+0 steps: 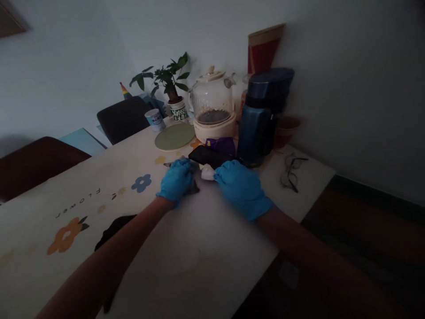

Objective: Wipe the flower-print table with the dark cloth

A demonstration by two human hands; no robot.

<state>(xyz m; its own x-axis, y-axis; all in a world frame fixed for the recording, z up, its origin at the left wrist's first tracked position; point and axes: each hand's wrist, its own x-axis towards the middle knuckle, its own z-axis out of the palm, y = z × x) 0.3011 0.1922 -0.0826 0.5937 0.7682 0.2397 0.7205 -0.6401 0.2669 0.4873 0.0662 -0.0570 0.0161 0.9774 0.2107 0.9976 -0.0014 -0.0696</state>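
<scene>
Both hands wear blue gloves over a white table. My left hand (176,179) is closed, fingers curled over a grey cloth (193,188); bits of it stick out at the far left and near right of the glove, and the rest is hidden. My right hand (239,186) is closed too, its fingertips pinching a small white crumpled piece (208,173) that looks like tissue. Just beyond the hands lies a black phone (210,156). Behind the phone sits a purple packet (222,145).
At the back are a glass kettle (212,99) on its base, a green round mat (175,136), a white can (155,119) and a potted plant (178,110). A blue flask (254,133) and eyeglasses (292,175) are right. Black fabric (114,228) lies by my left forearm.
</scene>
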